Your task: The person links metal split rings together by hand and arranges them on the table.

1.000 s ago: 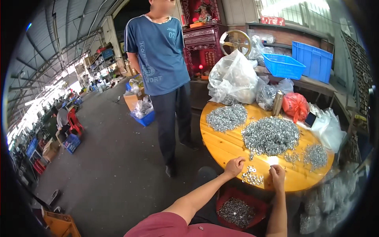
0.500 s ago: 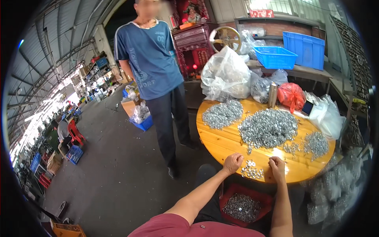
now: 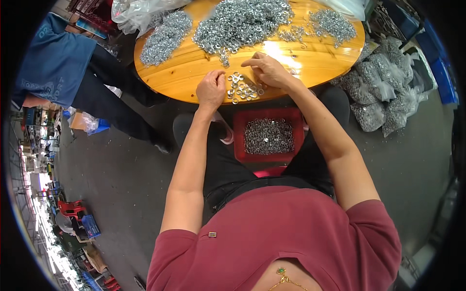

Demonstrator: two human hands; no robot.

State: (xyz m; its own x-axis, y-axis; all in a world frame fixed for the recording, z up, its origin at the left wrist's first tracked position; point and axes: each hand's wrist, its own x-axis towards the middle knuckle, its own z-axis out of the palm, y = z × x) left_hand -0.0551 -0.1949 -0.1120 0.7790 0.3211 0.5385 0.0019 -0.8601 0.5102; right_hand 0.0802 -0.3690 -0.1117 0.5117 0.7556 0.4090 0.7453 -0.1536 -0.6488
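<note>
My left hand rests at the near edge of the round wooden table, its fingers curled closed; whether something is in them is hidden. Beside it lies a loose group of shiny metal rings. My right hand hovers over or touches the table just beyond these rings, its index finger stretched out toward the left and the other fingers bent; I see nothing held in it. A small cluster of rings sits between the hands and the large heap of metal rings.
Smaller piles of metal parts lie at the table's left and right. Below the edge, between my legs, stands a red bin holding small metal parts. Filled plastic bags lie at right. A person in a blue shirt stands at left.
The view has tilted down and turned. My right hand has moved from the right side of the loose rings to beyond them, its index finger now extended. My left hand stays curled beside them.
</note>
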